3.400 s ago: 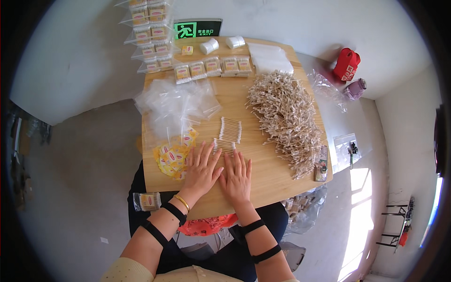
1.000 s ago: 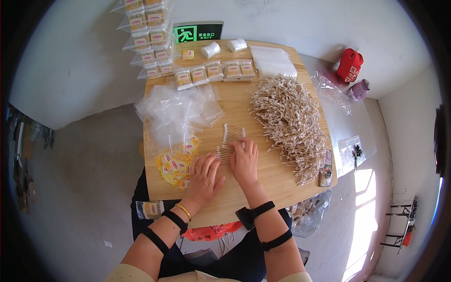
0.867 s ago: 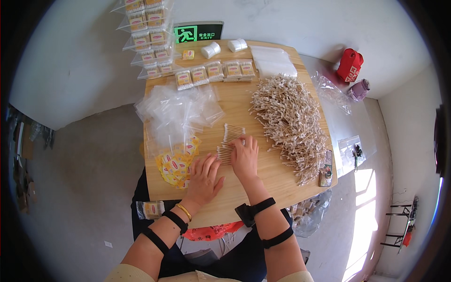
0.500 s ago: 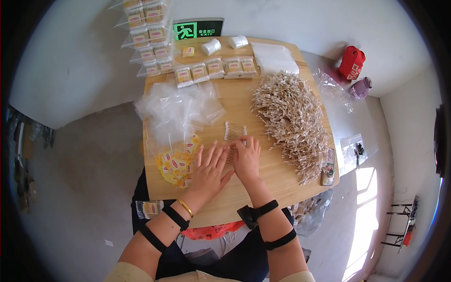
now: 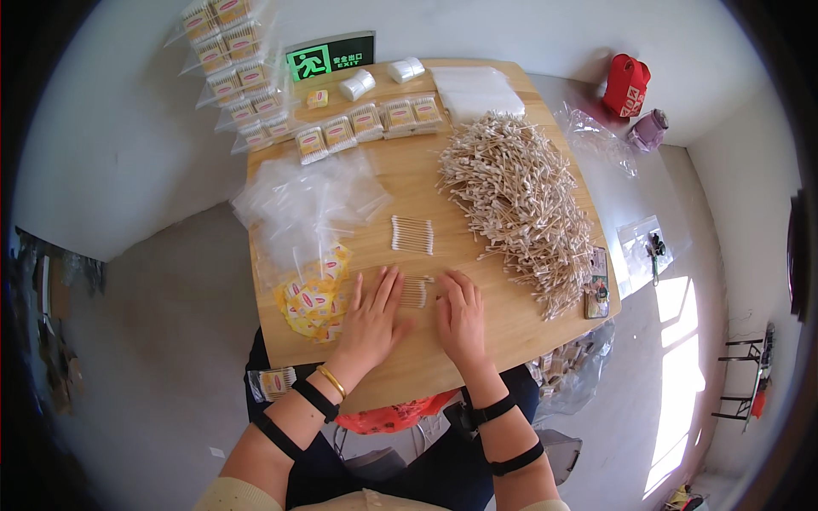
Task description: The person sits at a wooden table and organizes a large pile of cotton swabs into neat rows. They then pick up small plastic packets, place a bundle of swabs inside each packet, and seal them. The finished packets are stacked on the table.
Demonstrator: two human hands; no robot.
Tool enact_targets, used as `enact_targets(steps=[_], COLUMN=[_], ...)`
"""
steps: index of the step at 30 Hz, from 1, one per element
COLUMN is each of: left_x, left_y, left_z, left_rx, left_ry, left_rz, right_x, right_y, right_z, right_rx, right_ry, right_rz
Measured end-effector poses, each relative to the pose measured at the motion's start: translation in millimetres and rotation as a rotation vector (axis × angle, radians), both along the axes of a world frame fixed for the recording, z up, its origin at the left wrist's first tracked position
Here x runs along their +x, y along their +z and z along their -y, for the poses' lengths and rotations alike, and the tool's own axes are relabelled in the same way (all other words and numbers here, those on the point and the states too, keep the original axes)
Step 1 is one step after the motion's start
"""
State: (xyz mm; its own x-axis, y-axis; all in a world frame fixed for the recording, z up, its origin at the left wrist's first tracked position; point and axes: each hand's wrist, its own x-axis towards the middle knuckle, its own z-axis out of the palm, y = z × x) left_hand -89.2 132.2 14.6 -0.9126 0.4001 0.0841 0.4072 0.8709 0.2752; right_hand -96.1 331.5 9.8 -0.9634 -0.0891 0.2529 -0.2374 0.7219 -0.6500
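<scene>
Between my two hands lies a small row of cotton swabs (image 5: 415, 294), side by side on the wooden table. My left hand (image 5: 371, 313) rests flat with fingers stretched out, its fingertips at the left ends of that row. On the other side, my right hand (image 5: 462, 315) has its fingers extended and slightly bent, the fingertips down near the right ends and apart from the left hand. Nothing shows in either hand. Just beyond them is a second neat row of swabs (image 5: 412, 235), untouched. A large heap of loose cotton swabs (image 5: 520, 204) covers the table's right side.
Clear plastic bags (image 5: 307, 200) and yellow printed cards (image 5: 311, 298) lie at the left. Packed swab bundles (image 5: 366, 122) line the back, beside a tall stack of bagged packs (image 5: 230, 64). A phone (image 5: 596, 285) sits at the table's right edge.
My right hand has moved away from my left hand, to the right, and its pinched fingers have straightened. The left hand stays beside the nearer swab row. The whole view has shifted slightly.
</scene>
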Motion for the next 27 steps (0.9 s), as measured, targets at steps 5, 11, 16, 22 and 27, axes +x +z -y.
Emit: enact_targets(steps=[5, 11, 16, 22, 27], left_x=[27.8, 36.9, 37.6, 37.5, 37.6], left_y=[1.0, -2.4, -9.3, -16.7, -15.5], left_z=[-3.3, 2.0, 17.4, 5.8, 5.9], left_rx=[-0.038, -0.054, -0.034, -0.029, -0.047], left_ry=[0.012, 0.049, 0.114, 0.086, 0.086], left_rz=[0.062, 0.063, 0.086, 0.085, 0.083], right_x=[25.7, 41.8, 38.3, 32.8, 33.2], right_y=[-0.4, 0.7, -1.7, -21.5, -21.2], right_z=[4.0, 6.6, 7.6, 31.8, 40.2], right_rx=[0.093, 0.132, 0.270, 0.416, 0.463], right_ry=[0.060, 0.121, 0.102, 0.153, 0.178], right_rz=[0.021, 0.070, 0.092, 0.058, 0.052])
